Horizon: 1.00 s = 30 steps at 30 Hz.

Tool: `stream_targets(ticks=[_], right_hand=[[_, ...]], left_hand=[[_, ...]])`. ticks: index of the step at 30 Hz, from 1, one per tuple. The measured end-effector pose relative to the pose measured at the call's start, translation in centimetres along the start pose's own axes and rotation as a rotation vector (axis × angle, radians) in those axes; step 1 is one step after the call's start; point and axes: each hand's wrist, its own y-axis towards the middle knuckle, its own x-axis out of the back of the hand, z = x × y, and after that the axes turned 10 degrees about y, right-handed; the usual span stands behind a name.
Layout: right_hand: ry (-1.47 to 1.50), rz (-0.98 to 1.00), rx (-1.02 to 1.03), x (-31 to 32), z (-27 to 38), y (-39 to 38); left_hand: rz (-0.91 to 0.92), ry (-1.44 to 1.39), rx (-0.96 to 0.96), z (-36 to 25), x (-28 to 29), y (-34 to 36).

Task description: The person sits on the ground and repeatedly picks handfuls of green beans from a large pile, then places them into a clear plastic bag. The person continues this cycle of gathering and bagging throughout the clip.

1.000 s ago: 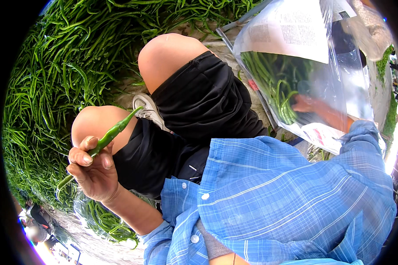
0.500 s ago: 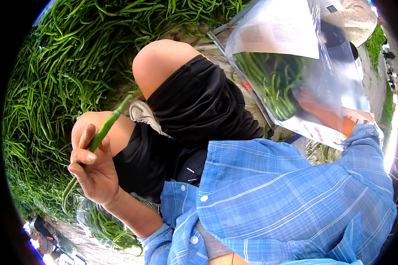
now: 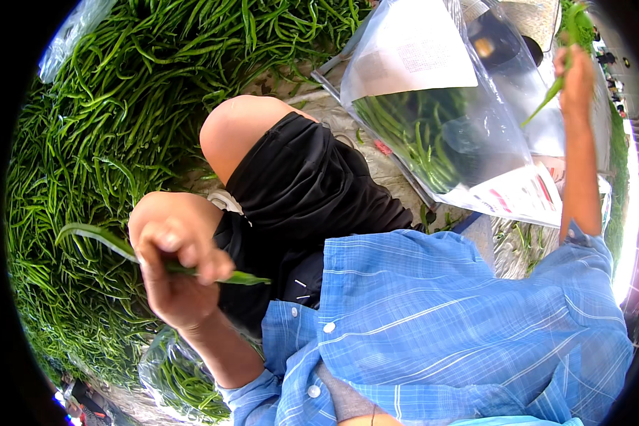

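Note:
My left hand (image 3: 181,266), blurred by motion, is in front of my bent knee with its fingers closed round a long green chili pepper (image 3: 96,234). The pepper sticks out on both sides of the fingers. At the upper right my raised right hand (image 3: 579,82) grips another green chili pepper (image 3: 544,105), which hangs slanting down from the fingers. Below and left of that hand stands a clear plastic bag (image 3: 508,117) with several green chili peppers (image 3: 426,138) inside. A white printed sheet (image 3: 419,53) covers part of the bag.
A large heap of green chili peppers (image 3: 106,135) spreads along the left and far side. A metal bar (image 3: 376,135) runs beside the bag. Near my left forearm lies a smaller clear bag (image 3: 181,373) holding peppers. A straw-coloured hat (image 3: 539,21) shows at the far right.
My right hand has come out of the plastic bag and risen to the far right with a pepper. My left hand has turned, swinging its pepper from steep to nearly level.

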Motion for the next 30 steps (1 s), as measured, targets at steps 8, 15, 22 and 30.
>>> stream_targets(ticks=[8, 15, 22, 30], right_hand=[[0.05, 0.755, 0.2, -12.2, 15.0, -12.4], [-0.778, 1.226, -0.549, -1.3, -4.2, 1.7], [-0.752, 1.724, -0.398, 3.2, -19.4, -16.6], [-0.789, 1.717, -0.481, 0.4, -16.8, -19.3]], left_hand=[[0.222, -0.466, 0.265, 7.5, -10.9, 4.8], [0.066, -0.57, 0.216, 5.3, -4.4, 2.1], [-0.015, -0.332, -0.112, -1.2, 2.1, -0.6], [-0.139, -0.174, -0.023, 1.5, 2.3, -0.8]])
